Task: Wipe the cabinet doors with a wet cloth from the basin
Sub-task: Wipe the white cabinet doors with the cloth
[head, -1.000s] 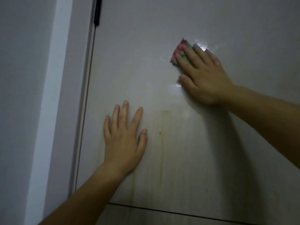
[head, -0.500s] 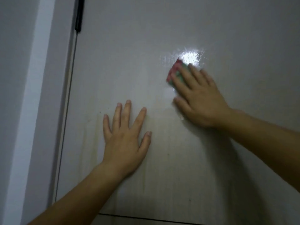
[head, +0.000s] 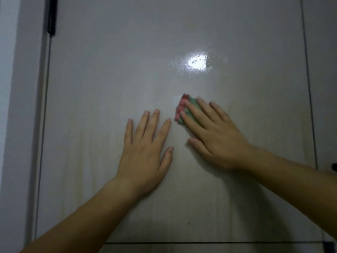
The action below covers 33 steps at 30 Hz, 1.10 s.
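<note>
Door pretty much filled the view: a pale, glossy cabinet door [head: 109, 70] with thin dark seams down both sides and along the bottom. The small green cloth with a pink edge [head: 188, 107] sat near the middle of it, pinned flat under the right hand [head: 215, 139], whose fingers lay straight over the cloth and pressed it to the panel rather than curling round it. The left hand [head: 145, 148] was planted palm-down just to the left, fingers spread and holding nothing, with its index fingertip just beside the cloth's lower corner. Above the cloth a wet-looking patch [head: 197, 63] caught a bright glare. Faint yellowish streaks [head: 82, 161] ran down the lower left of the panel. A black bar-shaped fitting [head: 51, 15] hung at the top left beside a grey-white frame strip [head: 23, 106], and a neighbouring door panel [head: 324, 70] showed past the right seam.
</note>
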Tool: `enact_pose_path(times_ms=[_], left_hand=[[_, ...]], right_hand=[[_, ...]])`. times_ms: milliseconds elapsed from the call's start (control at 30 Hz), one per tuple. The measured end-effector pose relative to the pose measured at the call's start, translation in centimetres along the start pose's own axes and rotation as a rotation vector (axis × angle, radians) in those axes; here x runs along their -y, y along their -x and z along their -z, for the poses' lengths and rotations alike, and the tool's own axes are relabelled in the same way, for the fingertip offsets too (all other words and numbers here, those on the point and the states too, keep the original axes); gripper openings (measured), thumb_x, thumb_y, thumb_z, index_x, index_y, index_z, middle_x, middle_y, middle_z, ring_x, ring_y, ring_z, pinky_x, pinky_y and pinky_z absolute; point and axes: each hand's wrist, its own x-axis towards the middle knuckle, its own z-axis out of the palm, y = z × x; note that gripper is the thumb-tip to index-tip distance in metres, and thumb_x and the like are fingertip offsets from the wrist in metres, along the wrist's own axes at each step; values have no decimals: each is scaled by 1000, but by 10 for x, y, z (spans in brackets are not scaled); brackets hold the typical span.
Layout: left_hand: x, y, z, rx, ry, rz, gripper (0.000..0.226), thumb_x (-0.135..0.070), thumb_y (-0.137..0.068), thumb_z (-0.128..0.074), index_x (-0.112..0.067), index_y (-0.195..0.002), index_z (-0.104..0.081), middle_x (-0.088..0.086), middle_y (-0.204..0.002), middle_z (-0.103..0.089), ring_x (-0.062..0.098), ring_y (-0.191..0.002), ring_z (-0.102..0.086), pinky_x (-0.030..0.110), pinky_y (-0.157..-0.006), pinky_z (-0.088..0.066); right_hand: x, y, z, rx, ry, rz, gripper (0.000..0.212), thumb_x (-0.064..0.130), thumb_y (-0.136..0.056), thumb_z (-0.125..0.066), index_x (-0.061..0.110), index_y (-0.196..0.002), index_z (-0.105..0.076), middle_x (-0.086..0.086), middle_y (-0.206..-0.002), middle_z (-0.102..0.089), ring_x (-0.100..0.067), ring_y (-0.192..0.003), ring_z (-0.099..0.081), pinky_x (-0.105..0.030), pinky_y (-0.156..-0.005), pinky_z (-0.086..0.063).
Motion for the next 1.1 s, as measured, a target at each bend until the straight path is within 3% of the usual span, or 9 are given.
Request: enact_pose_path(times_ms=[100,200,267,467,667,800,900,1033,1100], left_hand=[[-6,0,-6,7,-22,18,67,-53,-102,-23,-26,-163,-16,8,-172,-3,27,-159,1,57,-126,-1],[-15,-2,-8,-14,-21,41,67,-50,-101,-28,-20,-161,-25,12,-171,-9,30,-158,-4,57,-126,-4],[-25,-6,-8,-20,-8,16,68,-50,-101,-27,-18,-161,-23,12,-171,-8,29,-159,-3,56,-126,-3],[-65,-26,-15,0,-4,-141,67,-50,-103,-23,-20,-163,-19,9,-172,-6,26,-159,0,55,-127,-6],[-77,-27,-25,-1,-59,-110,67,-50,-102,-26,-23,-163,-20,10,-172,-2,31,-159,3,61,-125,-4],[-81,-28,-23,-16,-46,-96,68,-51,-101,-27,-23,-162,-22,11,-171,-6,31,-158,1,61,-125,-4],[-84,-28,-20,-22,-55,-86,67,-50,-100,-29,-21,-160,-29,13,-170,-12,34,-158,-6,62,-124,-6],[-91,-29,-17,-25,-60,-48,65,-48,-100,-29,-17,-158,-34,17,-169,-17,36,-157,-10,59,-125,-9],[-96,-30,-17,-28,-46,-32,65,-48,-100,-31,-14,-155,-37,20,-167,-19,39,-156,-11,59,-125,-10]], right_hand=[[-36,12,2,26,33,6,66,56,-105,-13,27,-163,0,-2,-171,6,-24,-158,7,-44,-127,0],[-80,-7,19,-10,-120,-402,69,55,-103,-13,26,-163,4,-3,-171,9,-24,-158,8,-48,-128,2],[-79,-8,22,-23,-184,-543,71,55,-103,-14,24,-162,8,-3,-171,15,-24,-157,14,-44,-126,9],[-43,57,-3,40,-55,-163,67,56,-105,-12,25,-161,9,-1,-170,15,-21,-156,16,-42,-127,6],[-112,37,12,-53,-235,-670,68,51,-106,-16,23,-163,10,-5,-170,16,-24,-156,16,-46,-126,9],[-64,68,-1,5,-168,-505,69,56,-105,-13,26,-160,17,-2,-169,22,-23,-155,21,-44,-125,13],[-80,83,-6,28,-139,-419,67,54,-105,-13,28,-160,14,-1,-170,18,-21,-156,19,-45,-127,8],[-128,68,6,-118,-311,-907,65,50,-107,-13,23,-163,7,-4,-171,15,-24,-157,14,-50,-127,4],[-107,71,3,-137,-315,-969,67,51,-106,-12,22,-163,9,-4,-170,17,-25,-157,15,-49,-127,6]])
